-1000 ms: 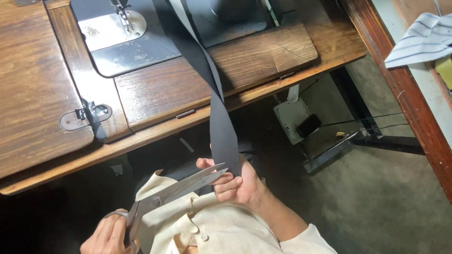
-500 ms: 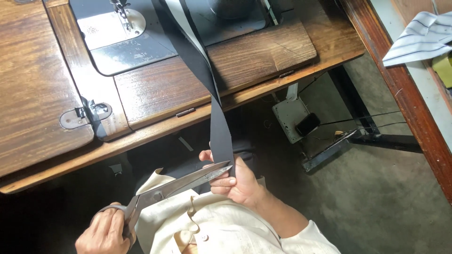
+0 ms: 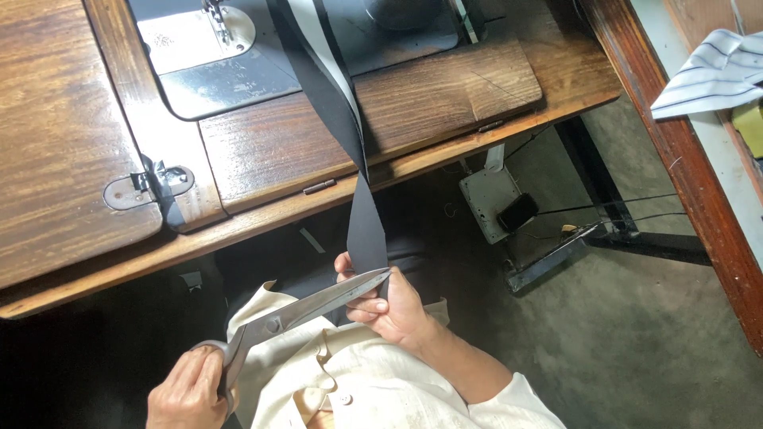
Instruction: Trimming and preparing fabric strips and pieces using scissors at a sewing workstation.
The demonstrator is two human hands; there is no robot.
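Right hand [image 3: 393, 306] grip pinches black strap [image 3: 367, 230] end, strap running up from the grip over worktop [image 3: 445, 95] edge. Left hand [image 3: 187, 393] grip closed on scissors [image 3: 298, 314] handles; blades meet strap beside right grip.

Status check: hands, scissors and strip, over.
Left hand grips large steel scissors. Right hand pinches long black fabric strip hanging off wooden sewing table. Blade tips at strip; nothing blocking.
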